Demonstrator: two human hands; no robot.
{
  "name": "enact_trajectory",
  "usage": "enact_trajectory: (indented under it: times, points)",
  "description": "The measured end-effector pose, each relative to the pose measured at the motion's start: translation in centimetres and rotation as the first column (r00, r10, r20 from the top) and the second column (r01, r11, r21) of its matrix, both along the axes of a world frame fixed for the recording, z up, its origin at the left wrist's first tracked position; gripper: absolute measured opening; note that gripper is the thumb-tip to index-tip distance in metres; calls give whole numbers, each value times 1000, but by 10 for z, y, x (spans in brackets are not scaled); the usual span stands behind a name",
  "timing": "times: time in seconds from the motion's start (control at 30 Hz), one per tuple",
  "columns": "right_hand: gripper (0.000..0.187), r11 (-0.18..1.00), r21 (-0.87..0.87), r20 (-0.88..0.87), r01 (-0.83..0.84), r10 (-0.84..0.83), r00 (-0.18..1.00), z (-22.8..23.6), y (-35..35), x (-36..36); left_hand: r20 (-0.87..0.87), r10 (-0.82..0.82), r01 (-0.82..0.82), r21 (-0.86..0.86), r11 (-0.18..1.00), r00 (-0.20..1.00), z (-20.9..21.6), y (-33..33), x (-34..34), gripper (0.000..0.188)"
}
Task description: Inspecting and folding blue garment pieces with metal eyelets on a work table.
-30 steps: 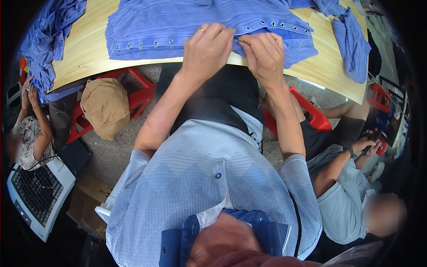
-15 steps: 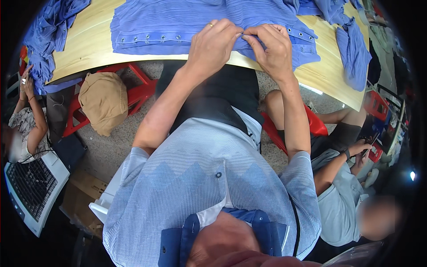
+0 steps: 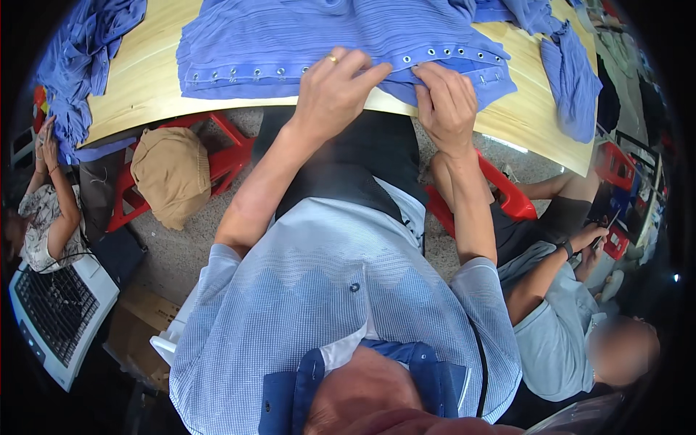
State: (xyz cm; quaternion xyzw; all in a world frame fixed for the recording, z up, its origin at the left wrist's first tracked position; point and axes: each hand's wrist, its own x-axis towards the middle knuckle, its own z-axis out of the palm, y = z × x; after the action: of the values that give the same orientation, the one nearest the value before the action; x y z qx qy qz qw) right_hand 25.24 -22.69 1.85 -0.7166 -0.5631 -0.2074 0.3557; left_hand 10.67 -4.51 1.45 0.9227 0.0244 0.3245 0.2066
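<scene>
Blue garment (image 3: 290, 36) lies along the surface's (image 3: 138, 94) near edge. Left hand (image 3: 332, 98): fingers half-curled; right hand (image 3: 449, 109): fingers bent at the eyelet strip (image 3: 439, 53) (whether either pinches cloth, cannot tell). Loose hold could let layers slip, misaligning the strip.

The bare left hand (image 3: 335, 94) and bare right hand (image 3: 449, 109), whose fingertips met over the pleated blue-violet fabric garment (image 3: 312, 32) half a second ago, have drawn apart, leaving a small gap between them. The right hand now sits lower, uncovering several round, silver-rimmed metal eyelets (image 3: 447, 51) that it hid in the previous view.
</scene>
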Motion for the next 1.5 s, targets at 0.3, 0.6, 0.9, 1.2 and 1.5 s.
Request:
enact_trajectory:
  times: [0.3, 0.6, 0.9, 1.2, 1.5]
  points:
    - [30, 998, 41, -103, 56, -52, 993, -9, -12, -2, -134, 25, -19, 45, 999, 991, 27, -21, 8, 19]
    - [27, 1000, 5, -36, -20, 20, 999, -10, -17, 5, -135, 50, -54, -26, 998, 990, 31, -27, 36, 18]
    - [23, 996, -88, -60, 7, -12, 998, -6, -11, 9, -17, 123, -123, -49, 991, 992, 7, -32, 40, 16]
    - [14, 991, -93, -320, -93, 59, 946, 16, 3, 27, 46, 56, -47, -173, 984, 997, -1, -25, 40, 10]
    - [15, 954, -256, -341, -157, 63, 938, 29, 5, 43, 56, 19, -6, -222, 975, 998, -5, -23, 39, 13]
